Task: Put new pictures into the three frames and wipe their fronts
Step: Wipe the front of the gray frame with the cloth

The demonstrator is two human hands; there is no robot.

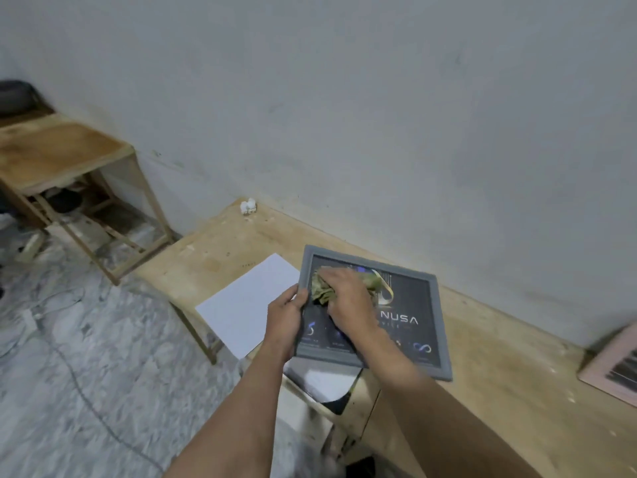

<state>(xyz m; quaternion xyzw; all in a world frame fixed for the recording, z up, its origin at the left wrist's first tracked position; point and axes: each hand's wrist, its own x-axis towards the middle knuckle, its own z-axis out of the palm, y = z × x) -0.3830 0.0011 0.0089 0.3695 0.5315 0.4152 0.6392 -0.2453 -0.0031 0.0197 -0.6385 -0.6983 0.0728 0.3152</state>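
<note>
A grey frame (374, 307) lies flat, face up, on the wooden table (499, 374) close to the wall, holding a dark picture with the pale letters "NUSA". A crumpled green cloth (322, 288) sits on its front near the upper left corner. A pink frame (617, 369) lies at the table's right edge, partly out of view

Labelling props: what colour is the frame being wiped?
Grey frame, with a dark picture inside; clearest in the head view.
</note>
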